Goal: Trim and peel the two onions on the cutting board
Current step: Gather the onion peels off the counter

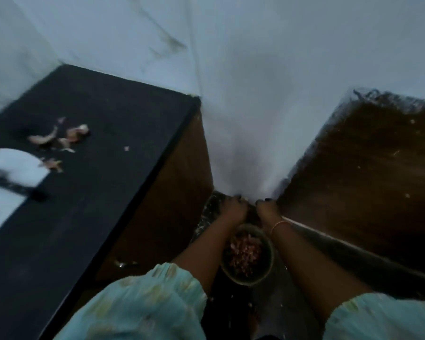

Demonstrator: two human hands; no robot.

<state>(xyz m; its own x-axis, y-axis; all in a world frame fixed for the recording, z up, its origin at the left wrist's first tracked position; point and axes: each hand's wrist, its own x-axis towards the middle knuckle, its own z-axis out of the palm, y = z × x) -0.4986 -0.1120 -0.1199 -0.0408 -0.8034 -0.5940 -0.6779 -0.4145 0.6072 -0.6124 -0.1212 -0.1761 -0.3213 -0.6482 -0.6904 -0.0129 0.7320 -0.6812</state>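
The view is dark and blurred. My left hand [233, 208] and my right hand [268, 207] reach down side by side to the floor in the gap beside the black counter [103, 168], their fingers curled downward. Whether they hold anything is hidden. Just under my wrists stands a round bin [246, 282] with pinkish onion peels [245, 251] inside. More onion peel scraps [59, 141] lie on the counter. At the left edge a white cutting board [15, 160] lies with a knife [22, 190] across it. No whole onion shows.
The counter's brown cabinet side [162, 204] borders the gap on the left. A brown surface [366, 173] with pale specks borders it on the right. A pale wall [243, 94] closes the gap behind my hands.
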